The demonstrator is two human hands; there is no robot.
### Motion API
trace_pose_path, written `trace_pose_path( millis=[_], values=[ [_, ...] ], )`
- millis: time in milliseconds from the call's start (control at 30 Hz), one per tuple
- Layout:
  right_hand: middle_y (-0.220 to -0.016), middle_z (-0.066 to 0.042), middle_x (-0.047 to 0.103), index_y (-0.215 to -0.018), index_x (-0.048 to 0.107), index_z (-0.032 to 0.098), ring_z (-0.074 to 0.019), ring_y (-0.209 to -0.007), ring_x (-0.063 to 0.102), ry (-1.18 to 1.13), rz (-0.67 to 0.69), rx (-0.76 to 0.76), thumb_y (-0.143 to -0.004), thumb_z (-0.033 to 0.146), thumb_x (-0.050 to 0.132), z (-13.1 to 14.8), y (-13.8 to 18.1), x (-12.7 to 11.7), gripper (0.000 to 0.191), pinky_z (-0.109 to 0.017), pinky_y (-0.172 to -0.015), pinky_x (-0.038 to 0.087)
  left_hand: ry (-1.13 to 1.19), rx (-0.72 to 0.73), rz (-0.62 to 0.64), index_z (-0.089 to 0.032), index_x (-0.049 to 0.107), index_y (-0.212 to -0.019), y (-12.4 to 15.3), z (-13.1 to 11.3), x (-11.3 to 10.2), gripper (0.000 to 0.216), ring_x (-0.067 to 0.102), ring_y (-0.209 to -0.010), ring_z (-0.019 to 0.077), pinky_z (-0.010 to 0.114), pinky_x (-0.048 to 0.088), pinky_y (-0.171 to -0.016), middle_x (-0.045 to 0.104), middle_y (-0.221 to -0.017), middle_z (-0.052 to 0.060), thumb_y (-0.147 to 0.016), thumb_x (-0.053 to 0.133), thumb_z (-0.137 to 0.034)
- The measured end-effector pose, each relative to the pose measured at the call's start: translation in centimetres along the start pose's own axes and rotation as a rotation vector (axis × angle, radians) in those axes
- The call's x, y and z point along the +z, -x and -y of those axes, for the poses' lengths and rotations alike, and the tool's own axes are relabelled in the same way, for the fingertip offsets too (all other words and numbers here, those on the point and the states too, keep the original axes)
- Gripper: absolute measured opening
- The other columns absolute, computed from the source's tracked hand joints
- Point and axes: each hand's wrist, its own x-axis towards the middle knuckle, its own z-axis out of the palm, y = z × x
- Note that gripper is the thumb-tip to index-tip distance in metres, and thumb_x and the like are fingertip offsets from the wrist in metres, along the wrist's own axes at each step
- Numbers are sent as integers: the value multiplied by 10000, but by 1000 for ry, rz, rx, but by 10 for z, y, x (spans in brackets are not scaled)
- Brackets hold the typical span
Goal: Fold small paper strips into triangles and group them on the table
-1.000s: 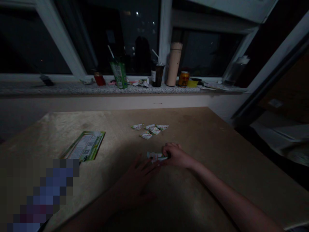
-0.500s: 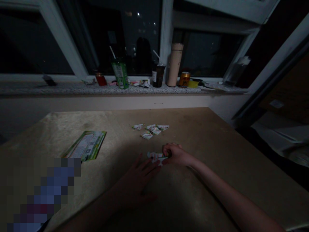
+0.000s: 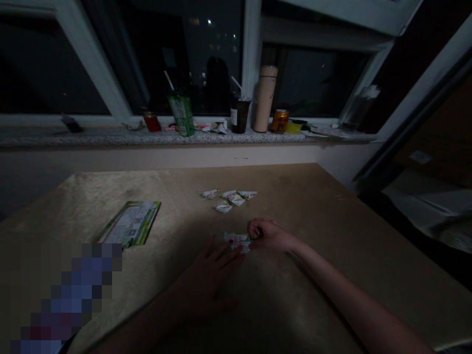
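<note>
On a dim wooden table (image 3: 313, 206) my right hand (image 3: 269, 234) is closed in a pinch on the right end of a small folded printed paper (image 3: 236, 240). My left hand (image 3: 208, 278) lies flat with fingers spread, its fingertips touching the paper's left side. Several small folded paper pieces (image 3: 230, 198) lie in a cluster just beyond the hands. A green and white printed leaflet (image 3: 129, 227) lies flat to the left.
A stone windowsill (image 3: 110, 136) runs behind the table with a green drink cup (image 3: 181, 114), a dark cup with a straw (image 3: 239, 114), a tall beige flask (image 3: 264, 98), two cans and scraps. The table's right edge drops to a dark floor. A blurred patch covers the lower left.
My right hand's pinch has folded the paper's right end in slightly, so the paper looks shorter. My left hand has hardly shifted.
</note>
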Motion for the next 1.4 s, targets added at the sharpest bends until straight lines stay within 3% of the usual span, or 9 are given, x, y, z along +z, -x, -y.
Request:
trace_pose_path(
  millis=[333,1167,1400],
  values=[
    [-675,59,468,-717,572,163,-91,-633,441,-202,29,-13,-628,183,694,-9,-1,-1,152,-202,-598,286,16,3,4,-283,76,-1485,1,0,-3,820,165,-1391,314,591,-30,-1096,182,-1534,62,-847,465,-620],
    [-643,58,460,-660,518,168,-88,-603,416,-353,71,9,-584,124,646,-18,-4,2,155,-192,-546,315,31,6,-24,-285,117,-1482,1,1,0,822,184,-1384,327,592,-22,-1100,194,-1531,62,-833,489,-627],
    [-581,71,426,-653,490,175,-83,-543,367,-494,151,30,-596,158,624,-14,-3,-4,146,-200,-505,277,21,10,-10,-276,102,-1485,1,0,-2,811,182,-1384,326,590,-19,-1102,195,-1530,63,-847,460,-626]
  ],
)
